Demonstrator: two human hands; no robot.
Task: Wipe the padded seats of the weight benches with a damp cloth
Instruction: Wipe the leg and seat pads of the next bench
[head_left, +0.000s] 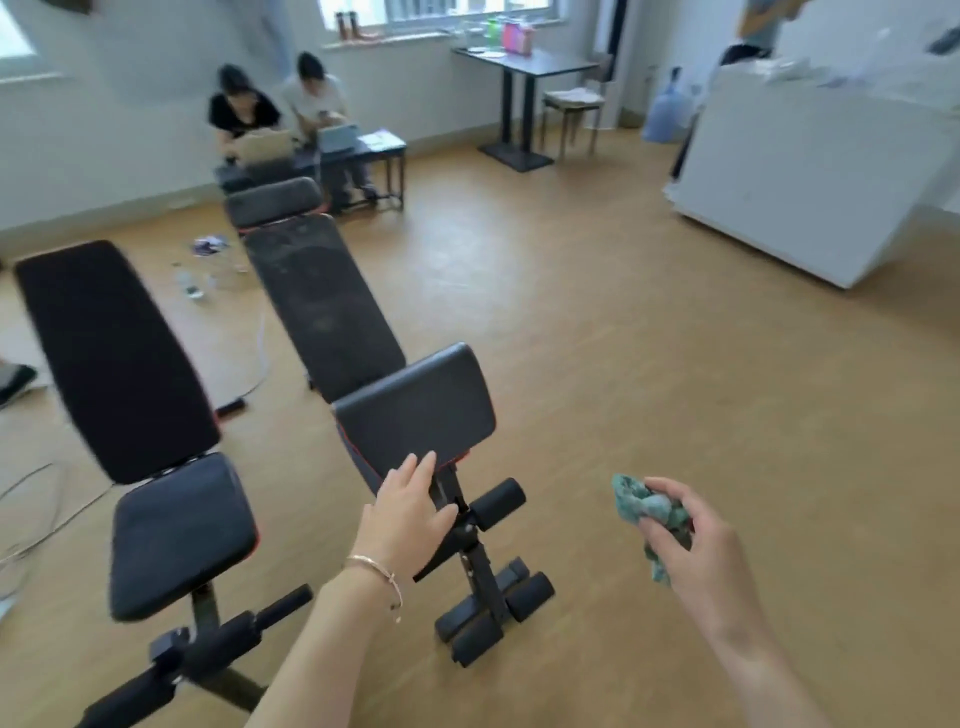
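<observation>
cloth (655, 512) bunched in right hand (696, 540)

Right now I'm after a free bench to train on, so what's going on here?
A person stands at the foot of two benches. The right hand holds a bunched green cloth in the air, clear of the pads. The left hand, fingers straight, touches the near edge of the right seat. The left seat is untouched. No wiping is under way at this instant.
</observation>
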